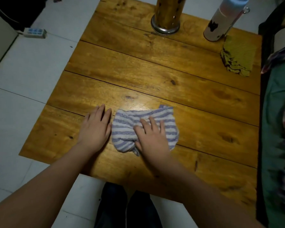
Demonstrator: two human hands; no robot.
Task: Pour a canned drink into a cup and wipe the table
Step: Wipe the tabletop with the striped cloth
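Pressing down on a striped cloth point(145, 129) bunched at the near middle of the wooden bench point(155, 76), the right hand point(152, 139) forms a loose grip, fingers slightly bent over it. Just beside the cloth, the left hand point(95, 127) lies flat, fingers straight, holding nothing.

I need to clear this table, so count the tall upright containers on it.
2, both at the wooden table's far edge: a brown speckled cylinder with a metal base, and a white bottle with black cat print to its right. Their tops are cropped.
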